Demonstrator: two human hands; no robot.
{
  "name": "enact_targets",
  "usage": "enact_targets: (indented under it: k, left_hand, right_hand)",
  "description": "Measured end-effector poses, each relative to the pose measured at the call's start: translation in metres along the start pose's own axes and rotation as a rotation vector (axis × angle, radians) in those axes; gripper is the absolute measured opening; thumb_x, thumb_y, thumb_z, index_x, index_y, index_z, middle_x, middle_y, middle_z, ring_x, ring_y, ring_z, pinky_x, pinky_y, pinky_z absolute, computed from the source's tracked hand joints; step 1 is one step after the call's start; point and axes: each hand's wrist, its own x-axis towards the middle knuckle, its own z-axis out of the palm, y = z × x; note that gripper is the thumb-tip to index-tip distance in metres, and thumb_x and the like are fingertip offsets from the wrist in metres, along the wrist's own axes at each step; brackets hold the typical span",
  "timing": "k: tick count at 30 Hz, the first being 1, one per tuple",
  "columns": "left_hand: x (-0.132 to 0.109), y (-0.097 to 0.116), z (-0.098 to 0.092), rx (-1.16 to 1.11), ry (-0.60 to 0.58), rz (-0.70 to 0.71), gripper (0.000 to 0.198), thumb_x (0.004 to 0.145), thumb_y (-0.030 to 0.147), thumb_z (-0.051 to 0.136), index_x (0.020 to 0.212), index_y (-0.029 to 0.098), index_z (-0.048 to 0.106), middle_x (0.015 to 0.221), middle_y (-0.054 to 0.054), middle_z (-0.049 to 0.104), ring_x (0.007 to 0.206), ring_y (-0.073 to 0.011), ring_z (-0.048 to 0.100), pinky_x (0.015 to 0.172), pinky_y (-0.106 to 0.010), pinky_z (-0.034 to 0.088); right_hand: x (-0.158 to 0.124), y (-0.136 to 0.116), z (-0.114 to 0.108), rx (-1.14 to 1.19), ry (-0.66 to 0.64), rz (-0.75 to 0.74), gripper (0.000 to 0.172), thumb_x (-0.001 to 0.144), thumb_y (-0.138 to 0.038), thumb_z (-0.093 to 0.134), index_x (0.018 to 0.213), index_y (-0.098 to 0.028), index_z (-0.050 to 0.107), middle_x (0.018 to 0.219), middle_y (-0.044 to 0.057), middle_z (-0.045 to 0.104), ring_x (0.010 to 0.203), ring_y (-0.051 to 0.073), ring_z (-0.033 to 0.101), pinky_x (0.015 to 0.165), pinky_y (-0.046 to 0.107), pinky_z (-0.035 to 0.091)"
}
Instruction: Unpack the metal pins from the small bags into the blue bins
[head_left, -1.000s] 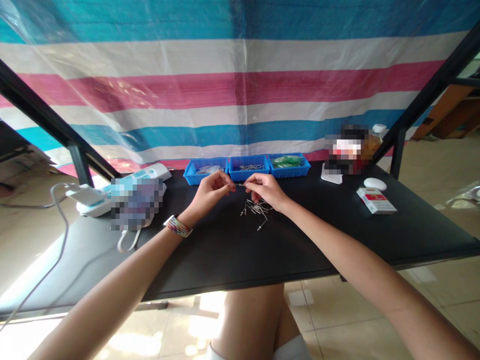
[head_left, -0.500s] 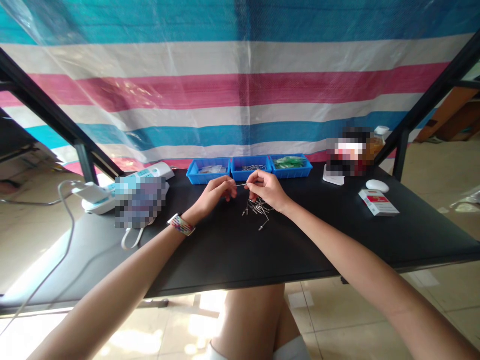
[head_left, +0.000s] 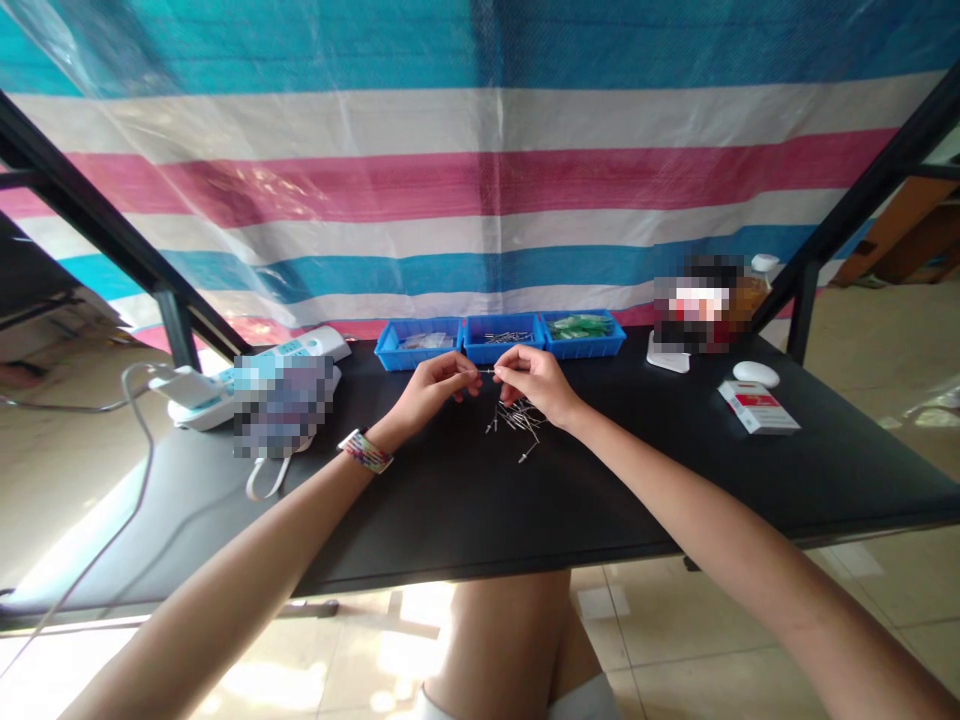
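Thin silver metal pin [head_left: 486, 371]: hanging roughly level in mid-air between two bare hands, above the flat black table [head_left: 450, 510]. Pinching its right end between thumb and forefinger of the bare right hand [head_left: 536, 382], curling the other fingers beneath. Holding thumb and forefinger of the bare left hand [head_left: 435, 390] close together at the pin's left end; not telling from this view whether gripping or only touching. Wearing a multicoloured patterned wristband [head_left: 365, 451] on the left wrist.

Seeing below the right hand a loose, crisscrossed pile of thin silver metal pins [head_left: 519, 416], lying on the table and partly hidden by the fingers; noting one pin lying toward the pile's near edge.

Observing behind the hands three open blue plastic bins in a row: finding small pale pieces, too indistinct to name, in the left bin [head_left: 401, 361]; silver metal pieces in the middle bin [head_left: 484, 353]; green pieces in the right bin [head_left: 585, 347].

Noting at left a long white-and-blue power strip [head_left: 300, 347]; at right, a smooth white oval object [head_left: 755, 374] lying just behind a small white-and-red box [head_left: 759, 408].
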Motion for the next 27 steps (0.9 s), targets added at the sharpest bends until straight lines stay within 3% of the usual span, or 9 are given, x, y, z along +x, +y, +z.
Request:
enact_targets:
  k: [7,11,16,27]
  left_hand:
    - [0.0009,-0.0030,-0.0007,0.020,0.004,-0.036,0.042,0.091,0.057,0.071,0.080,0.017,0.069,0.074,-0.005,0.069,0.069,-0.0174,0.065,0.060,-0.027,0.047]
    - [0.0007,-0.0016,0.0003,0.042,0.012,-0.025,0.038,0.088,0.053,0.075,0.078,0.018,0.067,0.073,-0.004,0.068,0.067,-0.0158,0.062,0.060,-0.027,0.047]
    - [0.0007,-0.0025,0.0004,0.019,0.039,0.023,0.030,0.084,0.044,0.081,0.084,0.018,0.068,0.075,-0.002,0.067,0.070,-0.0155,0.064,0.059,-0.024,0.046]
    - [0.0026,-0.0079,0.0001,0.048,0.040,0.038,0.033,0.081,0.043,0.082,0.094,0.019,0.064,0.077,0.001,0.063,0.068,-0.0138,0.062,0.057,-0.023,0.044]
  right_hand:
    - [-0.0023,-0.0022,0.0015,-0.082,0.072,-0.049,0.021,0.072,-0.035,0.082,0.079,-0.022,0.067,0.072,-0.001,0.067,0.059,0.016,0.067,0.053,0.028,0.058]
    - [-0.0030,-0.0029,0.0012,-0.118,0.058,-0.054,0.017,0.073,-0.031,0.080,0.080,-0.022,0.068,0.072,-0.001,0.068,0.059,0.016,0.066,0.054,0.028,0.057]
    - [-0.0017,-0.0035,0.0004,-0.053,0.076,-0.034,0.022,0.072,-0.034,0.081,0.084,-0.020,0.068,0.077,-0.002,0.067,0.056,0.013,0.065,0.049,0.025,0.056]
    - [0.0033,-0.0006,0.0006,0.072,0.076,-0.006,0.028,0.068,-0.034,0.087,0.074,-0.019,0.064,0.064,-0.004,0.063,0.052,0.011,0.062,0.049,0.023,0.059]
